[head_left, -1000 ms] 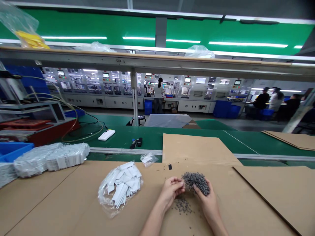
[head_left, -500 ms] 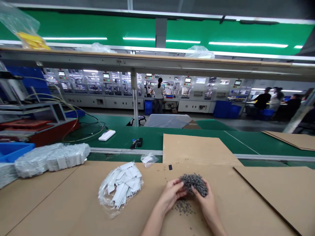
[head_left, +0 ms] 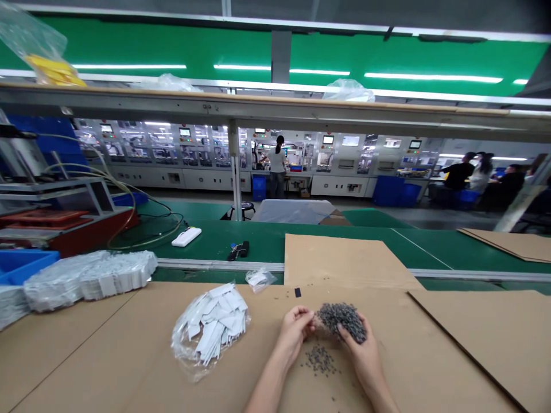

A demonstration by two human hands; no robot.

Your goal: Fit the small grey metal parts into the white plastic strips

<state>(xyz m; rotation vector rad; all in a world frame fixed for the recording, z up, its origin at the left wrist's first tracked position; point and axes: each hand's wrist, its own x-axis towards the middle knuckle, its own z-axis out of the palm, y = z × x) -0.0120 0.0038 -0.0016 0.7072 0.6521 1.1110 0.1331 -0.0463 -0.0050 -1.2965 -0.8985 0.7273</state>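
Observation:
A clump of small dark grey parts (head_left: 340, 319) is in my right hand (head_left: 364, 344), whose thumb lies over its near edge and whose fingers curl round its right side. A bag around the clump cannot be made out clearly. To the left, my left hand (head_left: 297, 330) has thumb and fingertips pinched together beside the clump; what they hold, if anything, is too small to tell. Below, between both hands, loose grey parts (head_left: 319, 360) lie scattered on the cardboard sheet (head_left: 142, 355).
Left of my hands lies a clear bag of white flat pieces (head_left: 219, 321). Farther left are wrapped white stacks (head_left: 116, 275) and a blue bin (head_left: 26, 264). A small black piece (head_left: 297, 292) lies ahead. A raised cardboard edge (head_left: 465, 350) runs along the right.
My left hand has drawn slightly left, away from the clump, and its fingertips have come together. The right hand still holds the clump, shifted slightly right.

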